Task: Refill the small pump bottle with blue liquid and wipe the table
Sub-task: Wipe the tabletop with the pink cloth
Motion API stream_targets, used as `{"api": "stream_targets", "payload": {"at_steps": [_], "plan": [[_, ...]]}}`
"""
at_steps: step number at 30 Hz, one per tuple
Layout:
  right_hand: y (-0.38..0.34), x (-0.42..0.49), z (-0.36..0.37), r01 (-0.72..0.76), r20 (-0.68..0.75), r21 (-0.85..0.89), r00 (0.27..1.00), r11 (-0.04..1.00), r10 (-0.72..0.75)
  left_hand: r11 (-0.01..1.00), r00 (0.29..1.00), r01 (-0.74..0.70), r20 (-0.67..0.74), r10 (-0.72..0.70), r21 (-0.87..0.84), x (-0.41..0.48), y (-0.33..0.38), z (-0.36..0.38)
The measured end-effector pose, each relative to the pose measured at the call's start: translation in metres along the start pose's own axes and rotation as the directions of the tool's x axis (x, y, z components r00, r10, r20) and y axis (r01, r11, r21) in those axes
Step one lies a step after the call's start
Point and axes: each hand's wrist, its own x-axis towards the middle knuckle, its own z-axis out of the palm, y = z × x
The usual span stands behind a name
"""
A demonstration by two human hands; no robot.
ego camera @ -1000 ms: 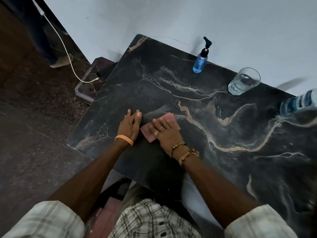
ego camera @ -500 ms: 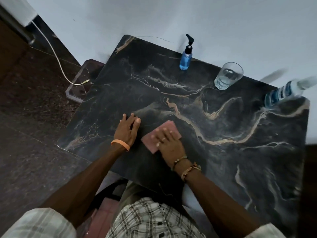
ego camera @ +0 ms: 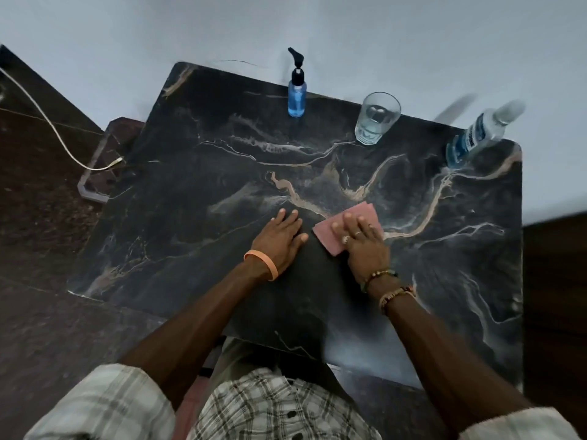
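A small pump bottle [ego camera: 297, 95] with blue liquid and a black pump stands upright at the far edge of the black marble table [ego camera: 197, 192]. A pink cloth [ego camera: 327, 235] lies flat near the table's middle. My right hand [ego camera: 362, 242] presses on the cloth with straight fingers. My left hand [ego camera: 281, 239] rests flat on the bare marble just left of the cloth, apart from it. A large clear bottle [ego camera: 476, 138] with some blue liquid at its bottom stands at the far right corner.
A clear drinking glass [ego camera: 376, 119] stands between the two bottles at the back edge. A pale wall runs behind the table. A white cable [ego camera: 47, 122] crosses the dark floor to a low stand [ego camera: 95, 185] left of the table.
My right hand has slid the pink cloth to the right across the marble. My left hand stays flat beside it. The camera view has swung so more of the table's right side shows.
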Motion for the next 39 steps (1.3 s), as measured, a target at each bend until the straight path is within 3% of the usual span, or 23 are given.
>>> {"api": "stream_targets", "payload": {"at_steps": [3,7,10,15,20,25,28,32,34,39], "plan": [[-0.006,-0.041,0.015,-0.127,-0.053,0.104,0.990,0.986,0.133,0.998,1.000,-0.008,0.022,0.007,0.055,0.000,-0.003,0.002],[-0.036,-0.064,0.021,0.071,-0.032,0.067,0.997,0.995,-0.069,0.994,1.000,-0.029,0.015,0.027,0.105,-0.002,-0.008,0.009],[-0.006,-0.025,0.007,0.088,-0.047,0.005,0.995,0.996,-0.088,0.991,0.999,-0.042,0.001,0.042,0.124,-0.002,-0.010,0.012],[0.071,-0.007,0.007,-0.233,-0.011,0.012,0.972,0.972,0.233,0.994,0.999,-0.049,-0.019,0.051,0.095,-0.003,-0.011,0.012],[0.043,-0.082,0.018,-0.391,0.017,0.116,0.920,0.913,0.392,0.993,0.995,-0.066,-0.069,0.073,0.098,-0.005,-0.011,0.014],[-0.046,-0.124,0.036,-0.102,0.084,0.110,0.992,0.989,0.093,0.994,0.992,-0.050,-0.113,0.060,0.094,-0.005,-0.008,0.016],[-0.052,-0.071,0.025,0.048,-0.058,0.080,0.997,0.996,-0.043,0.993,0.983,-0.028,-0.181,0.008,-0.112,-0.001,-0.007,0.006],[-0.025,0.017,-0.004,0.051,-0.139,-0.057,0.989,0.997,-0.058,0.953,0.963,-0.014,-0.261,-0.069,-0.302,-0.002,-0.010,-0.010],[0.002,0.056,-0.014,0.009,-0.093,-0.072,0.996,0.997,-0.015,0.953,0.946,0.004,-0.308,-0.102,-0.303,-0.002,-0.016,-0.018],[0.012,0.093,-0.022,-0.325,-0.108,0.126,0.935,0.937,0.338,0.941,0.893,0.165,-0.361,-0.270,-0.297,-0.004,-0.048,-0.035]]}}
